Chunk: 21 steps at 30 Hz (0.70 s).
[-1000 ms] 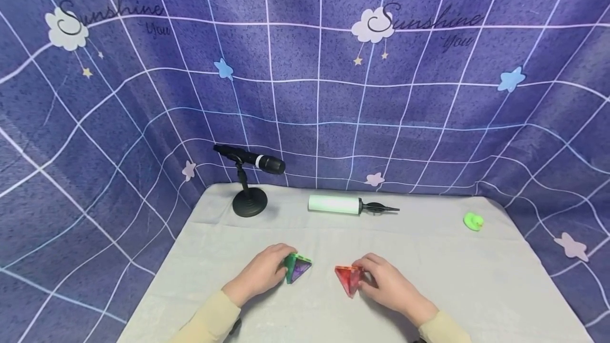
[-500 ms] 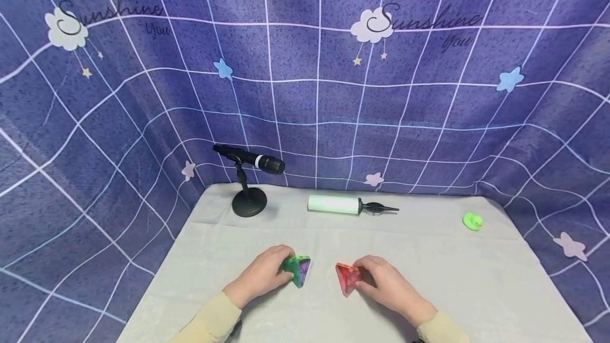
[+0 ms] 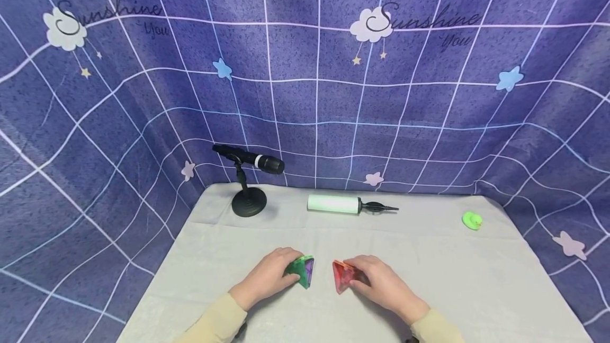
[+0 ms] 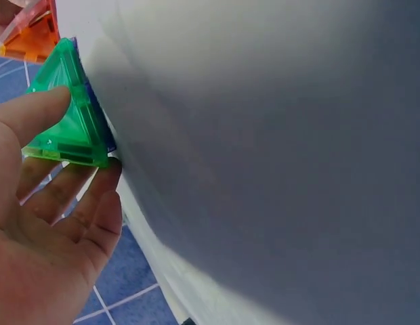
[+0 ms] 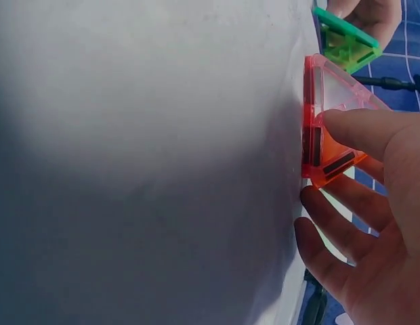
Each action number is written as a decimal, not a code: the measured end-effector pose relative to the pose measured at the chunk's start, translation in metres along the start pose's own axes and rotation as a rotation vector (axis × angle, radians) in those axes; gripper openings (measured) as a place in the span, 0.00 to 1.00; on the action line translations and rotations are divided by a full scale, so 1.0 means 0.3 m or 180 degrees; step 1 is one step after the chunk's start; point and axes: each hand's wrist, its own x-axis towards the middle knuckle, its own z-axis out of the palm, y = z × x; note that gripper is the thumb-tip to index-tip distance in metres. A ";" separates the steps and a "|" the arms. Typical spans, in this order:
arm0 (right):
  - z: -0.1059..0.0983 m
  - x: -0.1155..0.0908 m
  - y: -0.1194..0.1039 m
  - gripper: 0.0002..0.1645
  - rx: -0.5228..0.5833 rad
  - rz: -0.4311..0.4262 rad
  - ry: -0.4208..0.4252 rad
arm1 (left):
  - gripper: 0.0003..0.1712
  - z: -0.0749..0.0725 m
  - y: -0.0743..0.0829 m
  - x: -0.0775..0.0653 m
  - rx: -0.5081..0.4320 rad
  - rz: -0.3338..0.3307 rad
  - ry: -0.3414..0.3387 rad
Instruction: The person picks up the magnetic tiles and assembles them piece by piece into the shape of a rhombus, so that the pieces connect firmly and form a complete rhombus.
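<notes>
Between thumb and fingers, my left hand [image 3: 270, 275] holds a small pyramid of translucent magnetic tiles [image 3: 301, 270], green with a purple side. The left wrist view shows its green face [image 4: 69, 128] under the thumb. Opposite it, my right hand [image 3: 381, 283] pinches a red and orange magnetic tile pyramid [image 3: 341, 276]. In the right wrist view the thumb presses on that red pyramid [image 5: 325, 84], and the fingers lie behind it. A narrow gap separates the two pyramids, just above or on the white cloth; I cannot tell which.
A black microphone on a stand [image 3: 249, 202] is at the back left of the white-covered table [image 3: 214, 253]. Behind the hands lies a pale green hand pump [image 3: 333, 204] with a black nozzle. A green toy duck [image 3: 472, 220] sits at the back right. A blue gridded curtain [image 3: 305, 94] hangs behind.
Both hands have moved closer together, narrowing the gap between the pyramids. The left hand has turned the green pyramid, so more green and less purple faces the head camera.
</notes>
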 end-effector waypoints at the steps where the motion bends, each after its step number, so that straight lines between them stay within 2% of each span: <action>1: 0.002 0.003 -0.003 0.27 -0.0014 0.0016 -0.0011 | 0.24 0.001 0.004 0.001 -0.0014 0.0004 0.0002; 15: 0.034 0.045 -0.029 0.27 0.0064 0.0281 -0.0132 | 0.24 0.039 0.038 0.044 0.0095 0.0016 0.0034; 21: 0.036 0.054 -0.028 0.27 0.0142 0.0445 -0.0307 | 0.24 0.054 0.049 0.057 0.0089 -0.0003 0.0019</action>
